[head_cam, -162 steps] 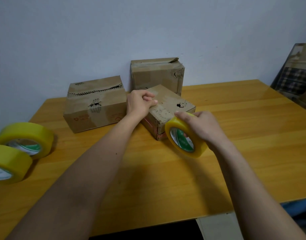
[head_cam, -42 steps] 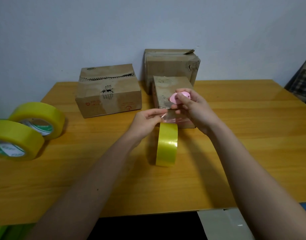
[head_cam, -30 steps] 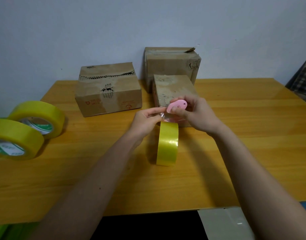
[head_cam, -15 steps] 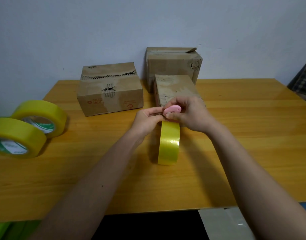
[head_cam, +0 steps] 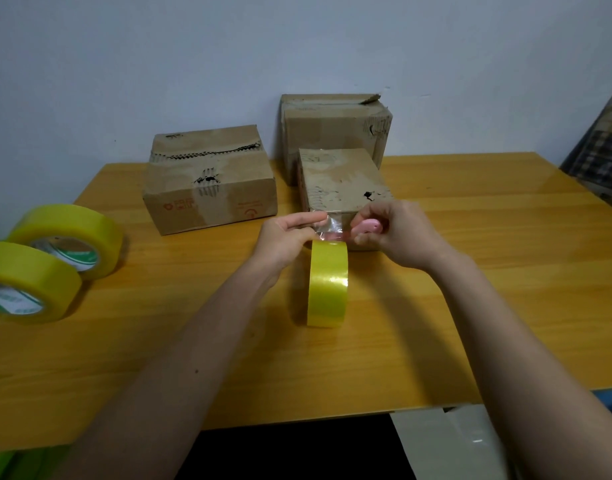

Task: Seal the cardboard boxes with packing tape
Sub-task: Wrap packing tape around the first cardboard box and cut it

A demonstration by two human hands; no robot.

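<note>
A small cardboard box (head_cam: 339,183) sits mid-table with clear tape along its top. From its near face a clear strip of tape (head_cam: 333,227) runs down to a yellow tape roll (head_cam: 327,284) standing on edge in front. My left hand (head_cam: 286,239) pinches the left edge of that strip. My right hand (head_cam: 399,233) holds a small pink cutter (head_cam: 366,227) against the strip's right edge. Two more boxes stand behind: a wide one (head_cam: 209,178) on the left with a torn top seam, and a taller one (head_cam: 335,124) against the wall.
Two spare yellow tape rolls (head_cam: 69,237) (head_cam: 24,287) lie at the table's left edge. The wooden table (head_cam: 488,271) ends close to me. A grey wall rises behind the boxes. A dark framed object (head_cam: 602,157) leans at the far right.
The tape roll went from my right hand to standing on the table. My right hand took up the pink cutter and lowered it from above the box to the tape strip's right edge.
</note>
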